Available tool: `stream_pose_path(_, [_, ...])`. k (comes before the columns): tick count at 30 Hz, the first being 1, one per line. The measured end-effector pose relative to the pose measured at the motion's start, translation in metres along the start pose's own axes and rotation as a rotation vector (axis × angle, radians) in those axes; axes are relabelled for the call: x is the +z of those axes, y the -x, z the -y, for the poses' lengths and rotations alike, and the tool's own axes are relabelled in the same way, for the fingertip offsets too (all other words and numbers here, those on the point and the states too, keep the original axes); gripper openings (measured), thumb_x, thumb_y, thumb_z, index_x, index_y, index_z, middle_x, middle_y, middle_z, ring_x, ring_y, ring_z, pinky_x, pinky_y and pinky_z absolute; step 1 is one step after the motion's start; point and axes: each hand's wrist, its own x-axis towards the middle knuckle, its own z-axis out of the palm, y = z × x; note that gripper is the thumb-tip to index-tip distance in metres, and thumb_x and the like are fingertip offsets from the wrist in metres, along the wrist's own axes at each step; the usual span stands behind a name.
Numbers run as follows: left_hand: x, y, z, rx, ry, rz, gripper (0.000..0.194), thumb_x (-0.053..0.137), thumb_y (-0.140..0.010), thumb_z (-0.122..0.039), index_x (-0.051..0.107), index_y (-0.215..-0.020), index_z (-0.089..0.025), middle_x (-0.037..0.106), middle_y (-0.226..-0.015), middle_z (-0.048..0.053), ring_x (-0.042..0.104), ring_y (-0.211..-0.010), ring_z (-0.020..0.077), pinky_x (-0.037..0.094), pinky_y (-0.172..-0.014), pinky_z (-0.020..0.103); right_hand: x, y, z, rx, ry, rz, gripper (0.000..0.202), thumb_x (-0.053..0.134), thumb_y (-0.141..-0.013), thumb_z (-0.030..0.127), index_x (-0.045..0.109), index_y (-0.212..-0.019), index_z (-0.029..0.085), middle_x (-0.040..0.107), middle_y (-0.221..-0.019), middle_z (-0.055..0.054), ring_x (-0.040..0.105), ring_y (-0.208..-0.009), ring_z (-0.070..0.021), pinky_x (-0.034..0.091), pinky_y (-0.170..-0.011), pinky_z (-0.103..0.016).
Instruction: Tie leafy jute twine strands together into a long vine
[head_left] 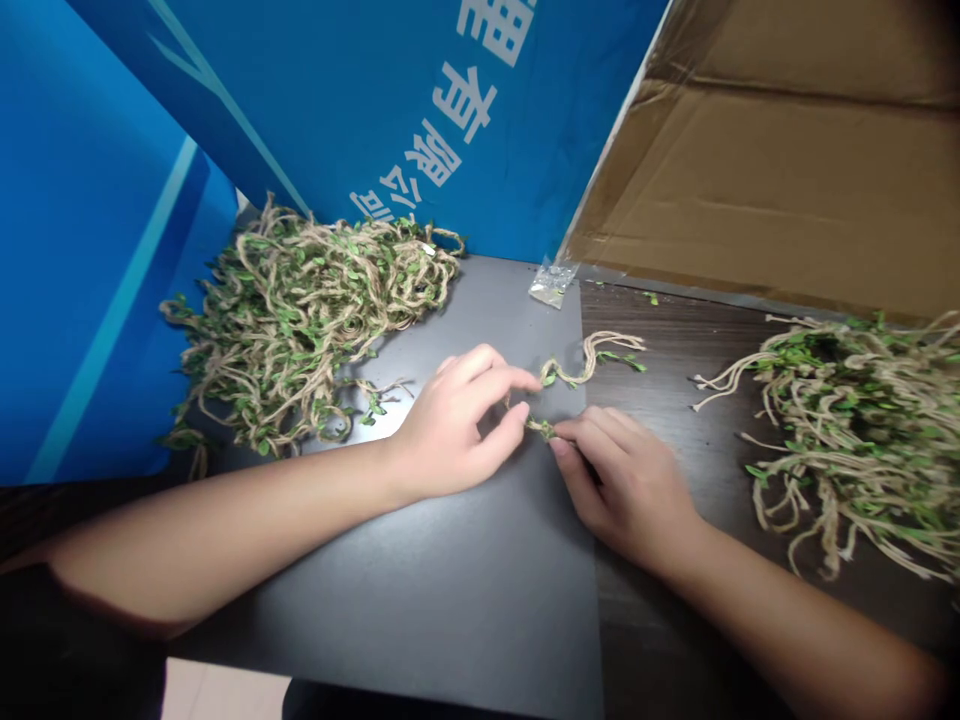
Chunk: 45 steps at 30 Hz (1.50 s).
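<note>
A beige cord with small green leaves lies curved on the grey mat, its loose ends reaching onto the dark wood. My right hand pinches a leafy part of cord between thumb and forefinger. Just left of it, my left hand is curved around a loop of the cord, thumb and forefinger apart. Part of that loop is hidden behind the left fingers. Behind my left hand sits a large tangled pile of leafy cords. Another pile of leafy cords is at the far right.
The grey mat covers the left and middle of the dark wooden table. Blue printed panels stand behind and at the left. A brown cardboard sheet rises at the back right, near a small clear plastic bag.
</note>
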Motion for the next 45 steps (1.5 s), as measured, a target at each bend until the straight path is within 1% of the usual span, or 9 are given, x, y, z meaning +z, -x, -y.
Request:
stream_pose_path(3, [0.0009, 0.0022, -0.0017, 0.181, 0.036, 0.081, 0.01, 0.059, -0.1, -0.024, 0.066, -0.099, -0.016, 0.067, -0.09, 0.004, 0.062, -0.082, 0.0154, 0.047, -0.079, 0.032, -0.0013, -0.0001, -0.0004, 0.005, -0.08, -0.007, 0.007, 0.053, -0.104, 0.017, 0.06, -0.103, 0.019, 0.062, -0.085, -0.005, 0.053, -0.077, -0.0187, 0.041, -0.069, -0.035])
stream_pose_path(7, [0.0031, 0.0037, -0.0012, 0.299, -0.055, 0.203, 0.018, 0.057, -0.104, -0.032, 0.065, -0.097, -0.017, 0.068, -0.087, 0.004, 0.061, -0.08, 0.0152, 0.045, -0.074, 0.032, -0.0032, 0.0004, -0.001, -0.004, -0.199, 0.015, 0.009, 0.053, -0.103, 0.014, 0.06, -0.103, 0.02, 0.063, -0.086, -0.004, 0.054, -0.079, -0.0182, 0.042, -0.071, -0.035])
stream_pose_path(19, [0.0026, 0.0042, -0.0015, 0.248, -0.068, 0.162, 0.019, 0.057, -0.106, -0.032, 0.067, -0.1, -0.017, 0.073, -0.092, 0.004, 0.067, -0.087, 0.0151, 0.046, -0.081, 0.031, -0.0073, -0.0033, -0.001, 0.021, -0.321, 0.051, 0.012, 0.051, -0.105, 0.017, 0.06, -0.099, 0.021, 0.064, -0.084, -0.001, 0.058, -0.077, -0.0145, 0.044, -0.07, -0.031])
stream_pose_path(24, [0.002, 0.0038, -0.0005, 0.289, -0.066, 0.141, 0.017, 0.057, -0.106, -0.028, 0.069, -0.102, -0.017, 0.075, -0.096, 0.005, 0.068, -0.089, 0.0158, 0.048, -0.084, 0.032, -0.0079, -0.0029, -0.0005, 0.034, -0.332, 0.064, 0.013, 0.053, -0.105, 0.018, 0.062, -0.096, 0.021, 0.065, -0.083, -0.002, 0.058, -0.077, -0.0153, 0.044, -0.071, -0.033])
stream_pose_path(27, [0.0017, 0.0027, 0.0005, 0.298, -0.055, 0.149, 0.016, 0.058, -0.106, -0.027, 0.069, -0.103, -0.017, 0.074, -0.095, 0.006, 0.067, -0.089, 0.0168, 0.047, -0.085, 0.033, -0.0069, -0.003, -0.0002, 0.052, -0.305, 0.002, 0.01, 0.057, -0.103, 0.017, 0.064, -0.109, 0.021, 0.068, -0.091, -0.003, 0.061, -0.083, -0.0169, 0.048, -0.075, -0.034])
stream_pose_path(30, [0.0018, 0.0019, 0.0009, 0.274, -0.04, 0.145, 0.017, 0.058, -0.107, -0.029, 0.068, -0.101, -0.016, 0.073, -0.094, 0.006, 0.067, -0.089, 0.0164, 0.046, -0.083, 0.032, -0.0058, -0.0028, -0.0001, 0.016, -0.295, -0.069, 0.024, 0.062, -0.099, 0.013, 0.061, -0.121, 0.022, 0.071, -0.102, -0.005, 0.064, -0.091, -0.0176, 0.051, -0.081, -0.034])
stream_pose_path(33, [0.0022, 0.0019, 0.001, 0.242, -0.03, 0.151, 0.02, 0.057, -0.108, -0.032, 0.068, -0.1, -0.017, 0.073, -0.093, 0.005, 0.066, -0.088, 0.0159, 0.046, -0.083, 0.032, -0.005, -0.002, -0.0007, -0.029, -0.289, -0.076, 0.023, 0.064, -0.097, 0.008, 0.062, -0.116, 0.022, 0.071, -0.102, -0.005, 0.064, -0.091, -0.0171, 0.051, -0.081, -0.034])
stream_pose_path(39, [0.002, 0.0019, 0.0008, 0.246, -0.032, 0.16, 0.018, 0.06, -0.107, -0.032, 0.069, -0.1, -0.018, 0.071, -0.094, 0.005, 0.063, -0.088, 0.0164, 0.045, -0.084, 0.033, -0.0041, -0.0019, -0.0023, -0.032, -0.311, -0.062, 0.02, 0.066, -0.094, 0.007, 0.061, -0.108, 0.02, 0.069, -0.095, -0.004, 0.061, -0.086, -0.0158, 0.049, -0.078, -0.032])
stream_pose_path(45, [-0.0002, 0.0024, -0.0022, 0.226, -0.094, 0.066, 0.017, 0.068, -0.1, -0.032, 0.068, -0.096, -0.016, 0.067, -0.092, 0.005, 0.058, -0.088, 0.0183, 0.045, -0.084, 0.035, -0.0064, -0.005, -0.0003, 0.0, -0.326, -0.074, 0.015, 0.065, -0.095, 0.008, 0.062, -0.105, 0.02, 0.069, -0.091, -0.002, 0.062, -0.082, -0.0146, 0.049, -0.076, -0.031])
